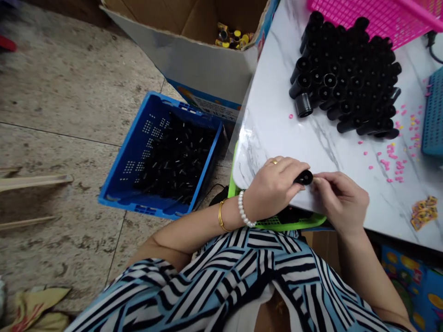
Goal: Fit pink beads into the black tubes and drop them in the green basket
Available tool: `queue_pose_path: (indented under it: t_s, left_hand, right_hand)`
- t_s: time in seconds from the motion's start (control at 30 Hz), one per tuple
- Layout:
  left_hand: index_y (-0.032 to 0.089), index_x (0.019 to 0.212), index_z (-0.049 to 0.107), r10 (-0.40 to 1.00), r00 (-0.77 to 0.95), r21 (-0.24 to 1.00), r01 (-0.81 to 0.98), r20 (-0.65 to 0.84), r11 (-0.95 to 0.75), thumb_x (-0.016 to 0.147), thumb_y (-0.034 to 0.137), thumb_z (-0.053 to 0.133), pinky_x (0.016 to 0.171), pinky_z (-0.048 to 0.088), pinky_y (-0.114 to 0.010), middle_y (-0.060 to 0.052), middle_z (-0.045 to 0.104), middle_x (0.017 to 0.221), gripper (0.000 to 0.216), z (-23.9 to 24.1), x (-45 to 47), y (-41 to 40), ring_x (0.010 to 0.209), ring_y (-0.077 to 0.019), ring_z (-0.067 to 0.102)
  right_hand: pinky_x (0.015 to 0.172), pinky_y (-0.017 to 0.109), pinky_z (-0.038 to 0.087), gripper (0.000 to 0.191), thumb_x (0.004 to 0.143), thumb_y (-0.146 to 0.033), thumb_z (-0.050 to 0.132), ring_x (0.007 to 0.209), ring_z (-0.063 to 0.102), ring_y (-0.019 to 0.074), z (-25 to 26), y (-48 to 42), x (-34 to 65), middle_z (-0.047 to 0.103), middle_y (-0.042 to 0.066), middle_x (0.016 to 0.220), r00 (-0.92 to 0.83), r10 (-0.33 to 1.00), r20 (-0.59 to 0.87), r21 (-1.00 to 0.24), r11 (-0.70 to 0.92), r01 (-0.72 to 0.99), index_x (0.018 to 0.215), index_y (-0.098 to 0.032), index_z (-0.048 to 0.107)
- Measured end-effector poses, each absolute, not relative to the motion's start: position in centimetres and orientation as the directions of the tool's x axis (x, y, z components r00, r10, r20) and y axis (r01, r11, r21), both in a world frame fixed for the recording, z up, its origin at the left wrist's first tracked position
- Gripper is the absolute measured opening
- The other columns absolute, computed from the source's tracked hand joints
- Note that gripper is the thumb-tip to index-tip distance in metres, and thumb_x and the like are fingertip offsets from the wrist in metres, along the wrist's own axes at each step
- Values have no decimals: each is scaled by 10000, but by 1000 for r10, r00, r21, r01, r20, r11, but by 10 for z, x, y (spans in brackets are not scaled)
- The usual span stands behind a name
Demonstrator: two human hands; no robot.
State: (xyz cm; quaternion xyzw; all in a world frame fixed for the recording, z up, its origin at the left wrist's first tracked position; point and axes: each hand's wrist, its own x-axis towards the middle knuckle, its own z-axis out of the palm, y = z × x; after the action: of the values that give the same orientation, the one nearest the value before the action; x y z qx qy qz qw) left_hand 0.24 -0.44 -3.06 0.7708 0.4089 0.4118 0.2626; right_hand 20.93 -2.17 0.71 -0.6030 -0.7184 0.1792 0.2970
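My left hand (277,184) is closed around a short black plastic cylinder (304,177), its round end turned toward my right hand. The fingers of my right hand (341,198) are pinched together right at that end; whatever they hold is too small and hidden to make out. Both hands are over the near edge of the white marble-patterned table (277,133). Farther back stands a dense cluster of similar black cylinders (346,83), one of them lying at its near left side. Small pink and yellow bits (391,161) are scattered to the right of the cluster.
A blue crate (121,152) of black parts sits on the floor at left, below a cardboard box (207,69) holding yellow-and-black pieces. A green basket (287,225) is under the table edge. Pink (380,18) and teal baskets (434,115) and small yellow-purple stickers (424,212) are on the table.
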Motion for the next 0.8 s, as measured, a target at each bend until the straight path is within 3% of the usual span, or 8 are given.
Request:
queue_pose_path:
  t_s: [0.1, 0.27, 0.43, 0.6, 0.8]
  left_hand:
    - [148, 1262, 648, 839, 351, 708, 455, 415, -541, 1025, 243, 683, 1018, 538, -393, -88, 760, 1203, 257, -29, 3, -6, 1110, -224, 692]
    - [156, 1193, 682, 847, 361, 686, 501, 389, -528, 1036, 305, 677, 1013, 525, -391, -78, 757, 1158, 216, -29, 4, -6, 1075, -227, 673]
    - [152, 1138, 703, 842, 380, 686, 493, 383, -534, 1064, 305, 632, 1009, 513, -381, -82, 752, 1129, 184, -28, 4, -4, 1064, -229, 662]
    - [141, 1143, 710, 846, 385, 683, 505, 370, -528, 1042, 286, 661, 993, 505, -388, -81, 740, 1112, 183, -25, 4, -4, 1049, -243, 645]
    - [142, 1141, 718, 851, 382, 691, 503, 360, -519, 1021, 258, 684, 982, 500, -387, -69, 734, 1108, 170, -23, 4, -5, 1050, -242, 639]
  right_hand:
    - [672, 317, 542, 72, 980, -267, 755, 688, 682, 157, 19, -36, 202, 751, -1, 825, 25, 992, 122, -761, 77, 644, 997, -249, 823]
    - [716, 332, 525, 49, 929, -271, 825, 812, 689, 178, 18, -35, 187, 759, 23, 893, 39, 977, 210, -741, 133, 658, 968, -246, 843]
    - [678, 329, 544, 100, 905, -328, 848, 756, 689, 171, 10, -30, 180, 740, 18, 867, 150, 971, 188, -795, 61, 604, 923, -232, 828]
    - [477, 260, 467, 191, 881, -362, 867, 523, 568, 106, 7, -27, 174, 688, -19, 716, 231, 972, 41, -908, -61, 415, 870, -193, 777]
    - [453, 234, 458, 170, 943, -368, 789, 490, 575, 105, 8, -26, 180, 635, -42, 642, 192, 966, -174, -966, -205, 158, 935, -200, 758]
